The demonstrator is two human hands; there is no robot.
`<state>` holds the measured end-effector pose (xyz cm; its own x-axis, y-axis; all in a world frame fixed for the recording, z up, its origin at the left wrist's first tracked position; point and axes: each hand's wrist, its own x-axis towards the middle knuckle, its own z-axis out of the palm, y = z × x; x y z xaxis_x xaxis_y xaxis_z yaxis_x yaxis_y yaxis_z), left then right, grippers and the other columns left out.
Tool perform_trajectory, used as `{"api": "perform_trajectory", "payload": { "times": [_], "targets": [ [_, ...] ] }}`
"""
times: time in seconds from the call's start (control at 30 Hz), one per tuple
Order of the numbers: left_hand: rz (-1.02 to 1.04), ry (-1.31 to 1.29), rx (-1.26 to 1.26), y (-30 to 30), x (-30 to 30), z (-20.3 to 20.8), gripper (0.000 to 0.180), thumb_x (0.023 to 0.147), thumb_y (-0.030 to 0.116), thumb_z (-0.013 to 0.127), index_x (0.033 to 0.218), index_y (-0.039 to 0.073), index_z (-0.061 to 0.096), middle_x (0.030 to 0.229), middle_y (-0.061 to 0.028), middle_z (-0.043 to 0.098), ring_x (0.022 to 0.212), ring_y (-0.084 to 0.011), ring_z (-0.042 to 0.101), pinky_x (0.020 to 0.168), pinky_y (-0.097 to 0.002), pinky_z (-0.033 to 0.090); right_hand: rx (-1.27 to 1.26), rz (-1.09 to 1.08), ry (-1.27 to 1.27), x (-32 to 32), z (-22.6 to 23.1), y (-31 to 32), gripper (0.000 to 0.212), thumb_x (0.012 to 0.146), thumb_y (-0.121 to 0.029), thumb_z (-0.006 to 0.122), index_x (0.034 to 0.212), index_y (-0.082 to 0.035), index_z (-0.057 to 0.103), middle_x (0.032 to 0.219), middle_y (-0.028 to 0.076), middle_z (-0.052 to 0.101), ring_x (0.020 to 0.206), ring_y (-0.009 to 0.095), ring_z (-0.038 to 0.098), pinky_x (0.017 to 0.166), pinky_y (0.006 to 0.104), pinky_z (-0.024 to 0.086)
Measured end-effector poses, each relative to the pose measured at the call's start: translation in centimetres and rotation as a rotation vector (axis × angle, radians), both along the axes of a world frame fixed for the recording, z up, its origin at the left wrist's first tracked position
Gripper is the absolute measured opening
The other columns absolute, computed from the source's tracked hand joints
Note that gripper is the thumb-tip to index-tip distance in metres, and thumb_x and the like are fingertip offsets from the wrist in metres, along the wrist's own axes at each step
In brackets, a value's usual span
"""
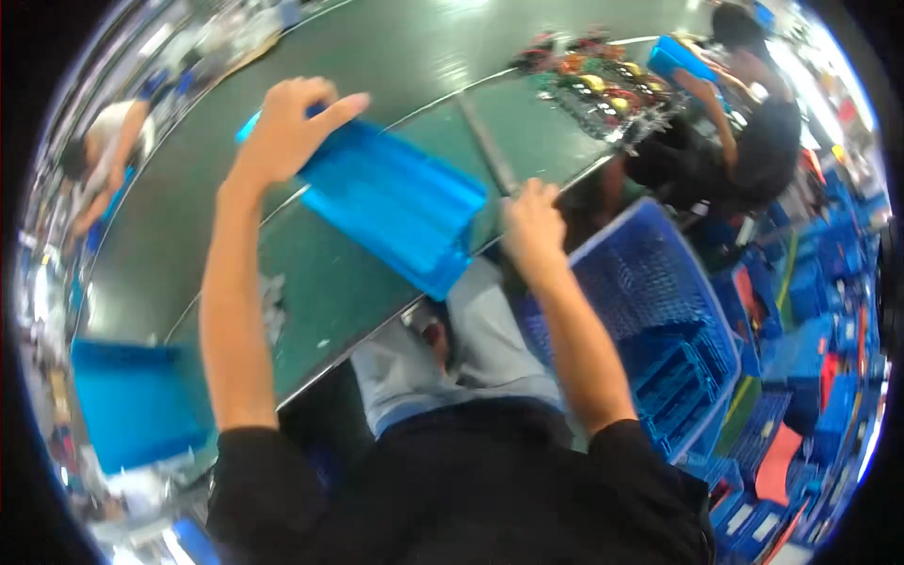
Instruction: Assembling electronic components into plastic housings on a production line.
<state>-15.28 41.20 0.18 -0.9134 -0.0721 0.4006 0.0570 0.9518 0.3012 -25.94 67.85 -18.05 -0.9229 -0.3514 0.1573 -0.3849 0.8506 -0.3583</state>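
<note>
My left hand (287, 127) grips the far upper corner of a bright blue plastic tray (395, 202) that is tilted over the dark green worktable (320, 292). The tray's lower end hangs past the table's near edge. My right hand (532, 221) rests closed at the table's metal edge, just right of the tray and beside the rim of a blue mesh crate (659, 292). Whether the right hand holds anything is hidden.
Another blue tray (137, 400) sits at the lower left. Stacks of blue crates (819, 339) fill the floor on the right. A seated person (753, 132) works at the far right beside small colourful parts (603, 89). Another person (104, 151) bends at far left.
</note>
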Motion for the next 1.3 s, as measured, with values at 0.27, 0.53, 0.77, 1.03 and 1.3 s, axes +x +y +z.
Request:
{"api": "perform_trajectory", "payload": {
  "times": [0.27,0.53,0.77,1.03,1.3],
  "targets": [
    [0.085,0.148,-0.025,-1.1,2.1,-2.3,0.063,0.082,0.061,0.057,0.063,0.002,0.063,0.06,-0.0158,0.055,0.06,-0.0302,0.053,0.069,-0.0416,0.041,-0.319,0.136,-0.314,7.2,3.5,13.1,0.043,0.091,-0.009,0.053,0.134,-0.002,0.05,0.108,0.024,0.065,0.095,0.025,0.065,0.078,0.0328,0.047],
    [0.053,-0.013,0.001,0.5,-0.5,1.2,0.062,0.084,0.057,0.055,0.067,-0.001,0.066,0.066,-0.0235,0.059,0.063,-0.037,0.058,0.06,-0.0438,0.044,0.031,0.459,0.002,16.7,7.9,28.2,0.043,0.08,0.004,0.055,0.123,-0.002,0.059,0.07,0.012,0.054,0.058,0.026,0.055,0.054,0.0353,0.044],
    [0.061,-0.029,-0.024,-0.2,-0.2,0.3,0.062,0.085,0.059,0.053,0.069,0.0,0.068,0.067,-0.0227,0.061,0.066,-0.0374,0.06,0.062,-0.0429,0.046,0.233,0.562,-0.053,16.1,9.6,16.3,0.043,0.08,-0.004,0.061,0.123,-0.013,0.061,0.074,0.011,0.057,0.059,0.028,0.059,0.052,0.0364,0.047],
    [0.091,-0.012,-0.135,0.3,0.1,0.7,0.07,0.086,0.064,0.045,0.069,-0.001,0.068,0.071,-0.0236,0.062,0.074,-0.0392,0.06,0.073,-0.046,0.045,0.306,0.605,-0.035,15.0,10.6,10.7,0.057,0.082,-0.008,0.057,0.137,-0.02,0.048,0.074,0.011,0.051,0.057,0.028,0.058,0.051,0.0399,0.049],
    [0.071,-0.074,-0.029,0.2,0.5,0.4,0.072,0.085,0.065,0.045,0.065,-0.002,0.065,0.067,-0.0249,0.059,0.07,-0.0398,0.059,0.069,-0.0465,0.046,0.42,0.651,-0.022,14.2,10.4,10.1,0.068,0.079,-0.001,0.053,0.143,-0.02,0.039,0.075,0.013,0.049,0.058,0.03,0.058,0.05,0.0418,0.049]
  ]
}}
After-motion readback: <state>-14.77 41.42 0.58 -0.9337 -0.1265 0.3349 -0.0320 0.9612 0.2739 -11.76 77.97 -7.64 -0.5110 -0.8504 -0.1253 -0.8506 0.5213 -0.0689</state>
